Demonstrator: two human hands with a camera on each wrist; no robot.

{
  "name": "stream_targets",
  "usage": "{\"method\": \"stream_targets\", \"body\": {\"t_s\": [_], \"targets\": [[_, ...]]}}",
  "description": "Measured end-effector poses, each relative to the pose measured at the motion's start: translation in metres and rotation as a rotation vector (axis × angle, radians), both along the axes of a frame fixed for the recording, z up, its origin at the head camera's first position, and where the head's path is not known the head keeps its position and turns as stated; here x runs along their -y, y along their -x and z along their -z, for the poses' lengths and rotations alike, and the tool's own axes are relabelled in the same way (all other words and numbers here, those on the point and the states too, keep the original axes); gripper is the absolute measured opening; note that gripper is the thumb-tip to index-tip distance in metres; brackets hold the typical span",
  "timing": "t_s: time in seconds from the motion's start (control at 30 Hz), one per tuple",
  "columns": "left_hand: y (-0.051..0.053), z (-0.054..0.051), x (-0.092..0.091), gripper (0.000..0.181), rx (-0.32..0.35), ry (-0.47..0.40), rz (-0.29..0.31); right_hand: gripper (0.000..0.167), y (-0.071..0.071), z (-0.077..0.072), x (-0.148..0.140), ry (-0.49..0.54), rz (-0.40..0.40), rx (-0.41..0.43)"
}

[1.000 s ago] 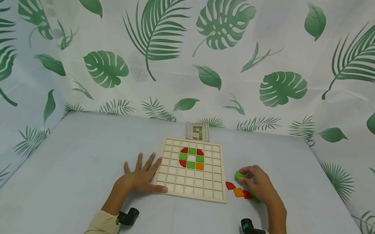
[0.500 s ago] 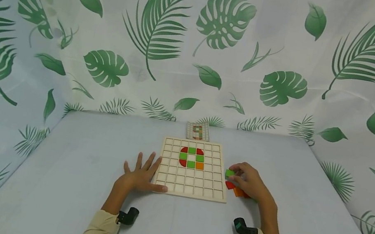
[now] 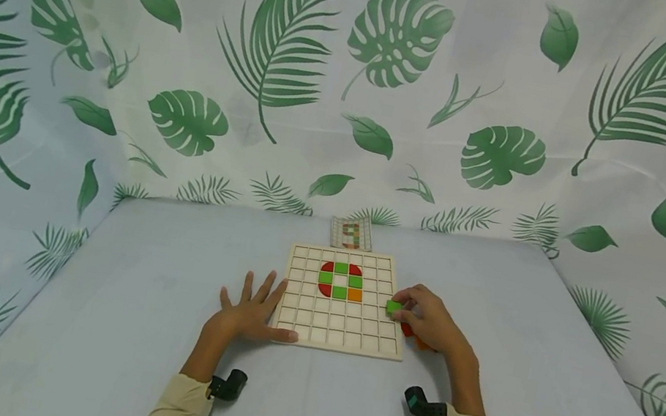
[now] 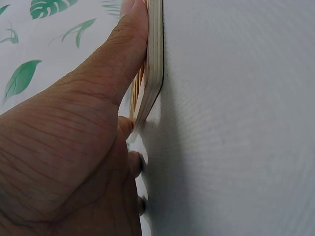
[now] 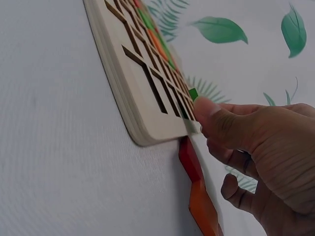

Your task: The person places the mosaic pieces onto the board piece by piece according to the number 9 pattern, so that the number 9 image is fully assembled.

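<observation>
A square wooden grid board (image 3: 326,321) lies on the table, with red, green and orange pieces set in a ring in its upper middle. My left hand (image 3: 249,318) rests at the board's lower left corner, fingers spread and thumb on the edge. Over the board's right edge, my right hand (image 3: 430,319) pinches a green square piece (image 3: 393,308) between thumb and fingers. In the right wrist view only a corner of that green piece (image 5: 193,93) shows past the thumb. Below it, a red piece (image 5: 191,160) and an orange piece (image 5: 203,208) lie beside the board.
A small patterned card (image 3: 351,234) lies just behind the board, showing a coloured figure on a grid. White cloth with green leaf prints (image 3: 372,137) stands behind the table and along both sides. Each wrist wears a black device.
My right hand has moved left with the green piece, from beside the loose pieces to over the board's right edge. My left hand has stayed in place.
</observation>
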State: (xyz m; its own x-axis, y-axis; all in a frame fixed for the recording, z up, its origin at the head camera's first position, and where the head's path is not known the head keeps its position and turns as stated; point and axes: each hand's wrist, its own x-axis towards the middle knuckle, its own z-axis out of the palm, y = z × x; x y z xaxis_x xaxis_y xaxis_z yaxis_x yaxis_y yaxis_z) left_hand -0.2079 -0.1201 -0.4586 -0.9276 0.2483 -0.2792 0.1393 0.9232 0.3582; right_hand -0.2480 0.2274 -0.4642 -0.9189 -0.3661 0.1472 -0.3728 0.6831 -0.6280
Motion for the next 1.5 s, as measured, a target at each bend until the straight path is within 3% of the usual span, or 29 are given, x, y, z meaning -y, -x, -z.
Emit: {"method": "stream_targets", "body": {"t_s": [0.6, 0.9, 1.27, 1.5], "targets": [[-0.001, 0.000, 0.002, 0.109, -0.008, -0.009, 0.002, 0.022, 0.002, 0.000, 0.030, -0.006, -0.089, -0.004], [0.000, 0.000, 0.002, 0.109, -0.005, -0.002, 0.002, 0.024, 0.005, 0.002, 0.042, -0.022, -0.134, -0.063], [-0.001, -0.003, 0.000, 0.108, -0.001, 0.000, 0.002, 0.022, 0.004, 0.005, 0.051, -0.028, -0.139, -0.103], [-0.001, -0.003, 0.000, 0.108, -0.003, 0.003, 0.000, 0.022, 0.005, 0.005, 0.055, -0.062, -0.122, -0.068]]}}
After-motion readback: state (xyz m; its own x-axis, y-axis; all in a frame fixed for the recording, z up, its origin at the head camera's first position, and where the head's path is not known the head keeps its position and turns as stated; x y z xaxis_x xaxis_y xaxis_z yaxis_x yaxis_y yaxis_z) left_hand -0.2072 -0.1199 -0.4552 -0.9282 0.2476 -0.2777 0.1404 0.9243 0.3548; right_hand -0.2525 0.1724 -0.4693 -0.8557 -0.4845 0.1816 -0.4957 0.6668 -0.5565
